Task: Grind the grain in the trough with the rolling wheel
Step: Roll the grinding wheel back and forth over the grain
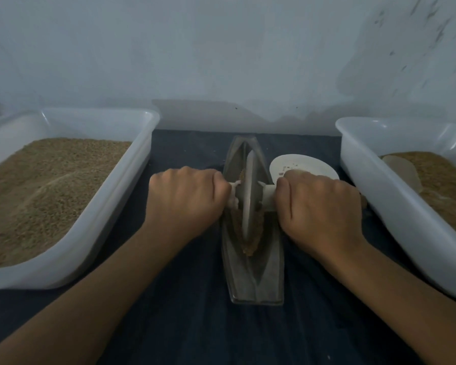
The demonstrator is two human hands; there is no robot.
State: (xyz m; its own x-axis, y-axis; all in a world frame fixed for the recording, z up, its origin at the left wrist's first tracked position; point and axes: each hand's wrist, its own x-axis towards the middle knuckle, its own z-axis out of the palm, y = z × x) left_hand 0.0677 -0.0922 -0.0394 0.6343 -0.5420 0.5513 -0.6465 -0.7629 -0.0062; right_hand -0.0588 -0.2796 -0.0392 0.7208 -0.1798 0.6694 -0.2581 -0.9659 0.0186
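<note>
Two bare forearms are seen reaching forward from the near edge over a table covered in dark blue cloth [190, 325]. Between them lies one long, boat-shaped grey metal trough [253, 280], its near end set well back from the table's near edge, with open cloth on both of its long sides. One grey metal rolling wheel [249, 198] stands upright on edge in the trough's groove, about midway along its length. Brown crushed grain [249, 247] is heaped in the groove just nearer than the wheel and along its sides. The left hand [184, 198] is curled into a fist around the pale axle handle [269, 197] on the wheel's left side; the right hand [319, 204] is wrapped around the handle on the right. Both wrists are held straight, knuckles up. One small white round dish [300, 164] sits just beyond the right hand. Two white plastic tubs flank the trough: the left tub [142, 159] and the right tub [358, 164], each holding brown grain. The trough's far end lies near a pale wall [221, 54].
</note>
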